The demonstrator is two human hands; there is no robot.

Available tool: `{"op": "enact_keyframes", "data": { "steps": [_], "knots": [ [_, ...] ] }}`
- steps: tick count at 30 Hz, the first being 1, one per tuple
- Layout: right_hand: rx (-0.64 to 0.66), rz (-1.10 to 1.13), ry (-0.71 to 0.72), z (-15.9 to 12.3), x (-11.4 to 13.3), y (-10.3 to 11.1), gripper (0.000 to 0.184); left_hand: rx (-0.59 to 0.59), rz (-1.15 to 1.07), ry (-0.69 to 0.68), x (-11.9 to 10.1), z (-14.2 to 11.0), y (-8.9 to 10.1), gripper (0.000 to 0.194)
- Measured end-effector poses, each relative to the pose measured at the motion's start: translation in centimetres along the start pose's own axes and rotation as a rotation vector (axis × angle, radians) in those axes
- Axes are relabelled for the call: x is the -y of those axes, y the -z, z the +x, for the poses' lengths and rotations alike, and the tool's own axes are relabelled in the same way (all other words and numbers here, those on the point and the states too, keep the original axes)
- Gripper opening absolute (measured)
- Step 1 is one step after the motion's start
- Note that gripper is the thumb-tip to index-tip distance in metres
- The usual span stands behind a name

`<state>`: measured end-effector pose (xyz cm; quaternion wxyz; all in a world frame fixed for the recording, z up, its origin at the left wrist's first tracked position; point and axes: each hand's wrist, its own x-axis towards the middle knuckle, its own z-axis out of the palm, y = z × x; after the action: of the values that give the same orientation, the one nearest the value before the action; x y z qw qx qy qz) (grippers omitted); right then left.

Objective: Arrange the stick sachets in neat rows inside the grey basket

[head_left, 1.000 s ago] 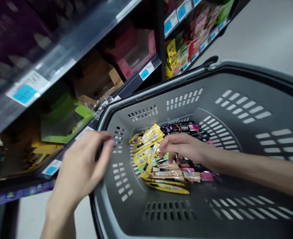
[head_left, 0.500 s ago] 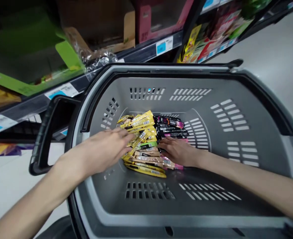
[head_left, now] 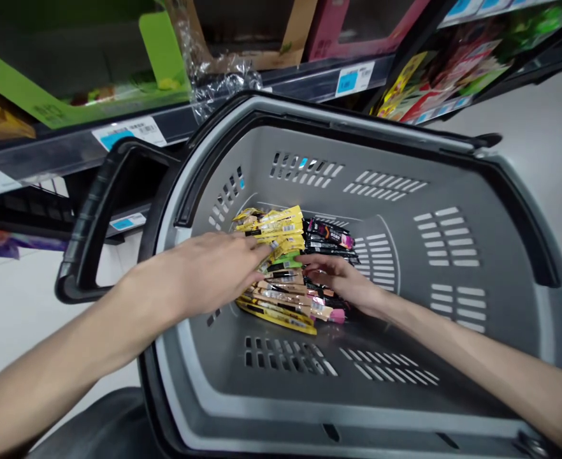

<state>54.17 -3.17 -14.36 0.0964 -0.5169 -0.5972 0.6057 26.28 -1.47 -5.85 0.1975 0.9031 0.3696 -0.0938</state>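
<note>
In a grey plastic basket [head_left: 281, 395] lies a pile of slim snack packets. Yellow packets [head_left: 281, 223] and black packets [head_left: 329, 233] make up its far side. A green packet [head_left: 283, 263] shows in the middle, with tan packets [head_left: 285, 293] on the near side. My left hand [head_left: 214, 271] reaches over the left rim to the pile's left end, thumb apart from the fingers; its fingertips are partly hidden among the packets. From the right, my right hand [head_left: 336, 277] rests at the pile, its fingers loosely bent and apart, index fingertip beside the green packet.
The basket's black handle [head_left: 87, 229] sticks out on the left. Behind it runs a store shelf with price tags [head_left: 355, 78], a green display box [head_left: 164, 51], a pink box [head_left: 371, 35] and crumpled clear plastic [head_left: 228, 80]. Pale floor [head_left: 543, 115] shows at the right.
The view has shifted, so the basket appears tilted and the shelf sits further right. My right hand's fingers have lifted and spread slightly; my left hand stays by the packets' left end.
</note>
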Motion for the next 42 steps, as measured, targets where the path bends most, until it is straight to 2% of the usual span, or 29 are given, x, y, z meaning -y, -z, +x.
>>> {"op": "enact_keyframes", "data": {
  "steps": [2,7,10,11,13,16,19,22,26,29,33,35,38,42],
  "knots": [
    [-0.006,-0.059,0.095,0.0,0.1,-0.1,0.036,0.002,0.012,-0.004,0.0,0.0,0.0,0.034],
    [-0.091,-0.407,0.46,-0.3,0.6,-0.1,0.03,-0.029,-0.002,0.017,0.1,-0.1,-0.3,0.035],
    [-0.04,-0.636,0.676,-0.8,1.9,0.6,0.027,-0.001,-0.014,0.007,0.3,0.0,-0.4,0.034],
    [-0.024,-0.704,0.724,-0.9,2.5,0.9,0.027,0.013,-0.012,0.0,0.3,0.0,-0.4,0.034],
    [-0.073,-0.8,0.76,-1.2,3.8,1.4,0.026,0.028,-0.005,-0.008,0.5,0.0,-0.4,0.036],
    [-0.2,-0.689,0.692,-1.5,5.4,1.6,0.015,0.032,-0.016,0.002,0.4,0.1,-0.2,0.039],
    [-0.236,-0.274,0.447,-1.9,6.3,1.4,0.007,0.015,-0.045,-0.006,0.1,0.2,0.4,0.04],
    [-0.298,0.137,0.225,-2.0,6.6,1.3,0.017,-0.018,-0.061,-0.051,-0.2,0.2,1.1,0.046],
    [-0.363,0.588,0.063,-1.6,6.6,1.3,0.028,-0.072,-0.063,-0.165,-0.3,0.1,1.6,0.053],
    [-0.354,0.808,-0.07,-1.4,6.5,1.1,0.019,-0.143,-0.024,-0.234,-0.5,0.3,2.3,0.051],
    [-0.363,0.963,-0.234,-1.4,6.6,0.9,0.008,-0.144,0.041,-0.37,-1.0,0.7,3.8,0.048],
    [-0.352,1.019,-0.248,-1.5,6.8,0.9,0.011,-0.211,0.053,-0.423,-1.3,0.7,4.5,0.041],
    [-0.296,1.1,-0.15,-1.7,7.0,1.1,0.016,-0.335,0.05,-0.464,-1.7,0.7,5.0,0.024],
    [-0.02,1.089,0.02,-2.3,7.1,1.1,0.015,-0.397,0.017,-0.49,-2.2,0.7,5.1,0.013]
  ]
}}
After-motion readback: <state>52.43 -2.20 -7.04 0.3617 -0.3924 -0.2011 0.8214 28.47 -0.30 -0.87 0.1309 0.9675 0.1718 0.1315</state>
